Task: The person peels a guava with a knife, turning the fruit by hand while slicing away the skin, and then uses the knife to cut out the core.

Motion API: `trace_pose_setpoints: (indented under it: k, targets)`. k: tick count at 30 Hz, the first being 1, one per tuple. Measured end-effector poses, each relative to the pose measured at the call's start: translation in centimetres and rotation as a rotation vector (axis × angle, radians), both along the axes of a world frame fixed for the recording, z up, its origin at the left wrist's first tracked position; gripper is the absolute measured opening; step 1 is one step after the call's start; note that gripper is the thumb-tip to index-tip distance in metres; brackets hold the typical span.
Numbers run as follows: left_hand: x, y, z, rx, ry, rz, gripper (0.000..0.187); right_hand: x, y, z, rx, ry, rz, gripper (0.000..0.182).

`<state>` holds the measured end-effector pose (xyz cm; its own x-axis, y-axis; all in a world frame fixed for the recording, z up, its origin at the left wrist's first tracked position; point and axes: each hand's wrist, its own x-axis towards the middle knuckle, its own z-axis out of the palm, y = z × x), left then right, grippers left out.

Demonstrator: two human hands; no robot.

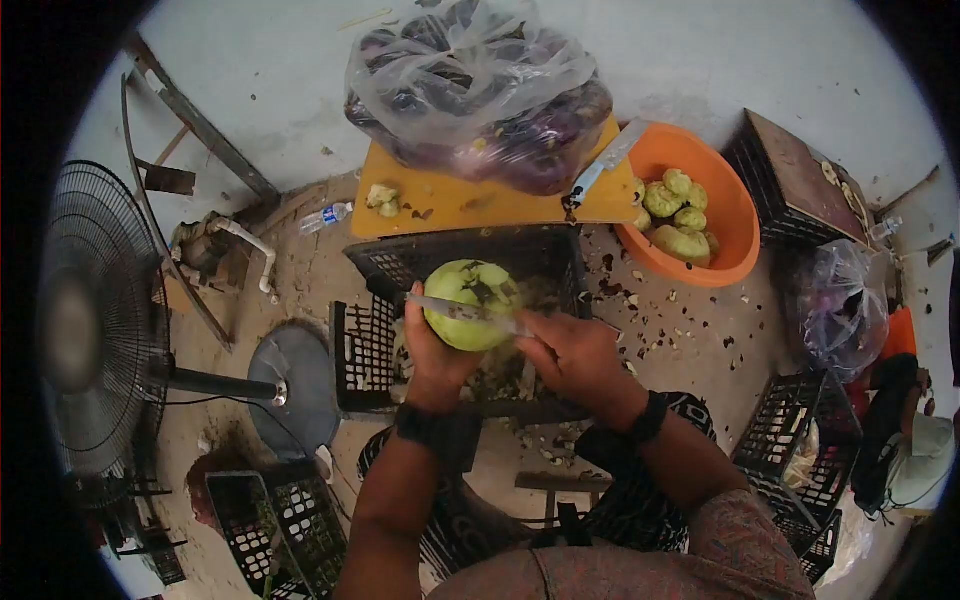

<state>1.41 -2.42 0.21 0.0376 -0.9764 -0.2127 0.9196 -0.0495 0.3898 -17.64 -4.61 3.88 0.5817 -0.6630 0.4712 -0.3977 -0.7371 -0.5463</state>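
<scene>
Left hand (438,365) cups the pale-green round vegetable (468,280) over the black crate (365,345); right hand (578,358) is clenched on the knife (455,309), blade across the vegetable, tip near the left fingers. Work appears to be paring. Recommended: keep fingers clear of the tip, use shallow strokes, turn between cuts, keep scraps over the crate. Beyond: yellow table (470,212), bearing a second knife (606,163).

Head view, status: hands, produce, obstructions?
Left grip on green produce. Right grip on knife, held across produce. Possibly in the way: left thumb, near knife tip.
</scene>
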Motion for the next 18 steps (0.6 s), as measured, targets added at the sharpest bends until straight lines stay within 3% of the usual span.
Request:
trace_pose_setpoints:
  k: [13, 18]
  targets:
    - [-0.4, 0.2, -0.1, 0.004, 0.013, 0.041, 0.066, 0.4, 0.7, 0.7, -0.112, 0.067, -0.084, 0.029]
    - [-0.9, 0.2, -0.6, 0.006, -0.189, 0.151, 0.057, 1.1, 0.6, 0.0, -0.058, 0.113, -0.165, 0.027]
